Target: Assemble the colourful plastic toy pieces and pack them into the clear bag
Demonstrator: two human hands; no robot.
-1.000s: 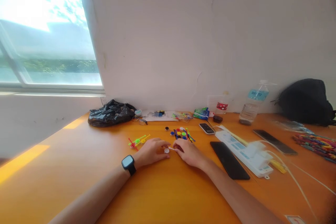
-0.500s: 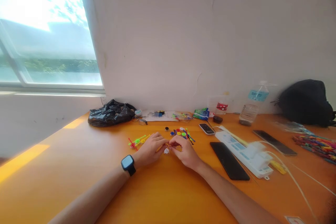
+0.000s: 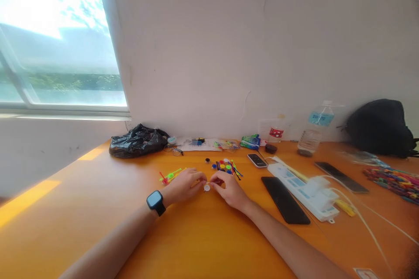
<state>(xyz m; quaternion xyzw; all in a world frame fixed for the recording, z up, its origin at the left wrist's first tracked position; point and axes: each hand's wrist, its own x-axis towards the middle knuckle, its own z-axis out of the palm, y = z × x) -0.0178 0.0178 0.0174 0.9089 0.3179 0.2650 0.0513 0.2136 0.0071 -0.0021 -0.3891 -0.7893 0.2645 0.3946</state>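
A small white plastic disc shows between my fingertips, close to the tabletop; whether it rests there is unclear. My left hand, with a watch on its wrist, is pinched at the disc's left. From the right, my right hand pinches with thumb and forefinger. A thin, pale stick-like piece spans the gap between both hands just above the disc; the fingers hide most of it. Behind my left hand lie green, yellow and red plastic sticks with discs. Coloured discs and sticks are grouped beyond my right hand.
A lone dark disc sits behind the hands. On the right are a black phone, a white power strip with cables, and a water bottle. A black plastic bag and eyeglasses lie toward the wall.
My left hand has shifted slightly left, widening the gap between the hands. The white disc now shows its round face more fully. My right hand has barely moved.
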